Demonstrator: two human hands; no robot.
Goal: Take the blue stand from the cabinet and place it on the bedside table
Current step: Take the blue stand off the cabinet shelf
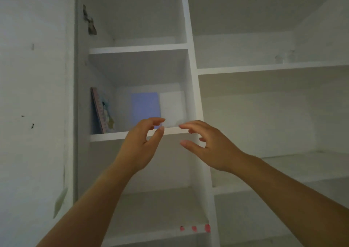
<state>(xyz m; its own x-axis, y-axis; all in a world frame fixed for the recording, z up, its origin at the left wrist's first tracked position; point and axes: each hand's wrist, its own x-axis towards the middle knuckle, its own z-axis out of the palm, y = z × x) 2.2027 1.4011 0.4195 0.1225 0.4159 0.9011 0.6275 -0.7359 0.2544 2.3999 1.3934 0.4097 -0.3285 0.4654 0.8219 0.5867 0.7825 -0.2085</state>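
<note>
The blue stand [145,108] is a pale blue flat panel standing upright at the back of a narrow compartment of the white cabinet [190,76]. A white panel [172,108] stands right beside it. Both arms are raised toward that shelf. My left hand [140,144] hovers in front of the shelf edge just below the blue stand, fingers curved and apart, holding nothing. My right hand [205,144] is a little to the right, in front of the vertical divider, fingers spread and empty. Neither hand touches the stand.
A thin book or board [99,110] with a colourful cover leans against the left wall of the same compartment. The shelf edge [113,135] runs under the hands. Wider open shelves [273,68] lie to the right. Red marks [194,228] sit on a lower shelf edge.
</note>
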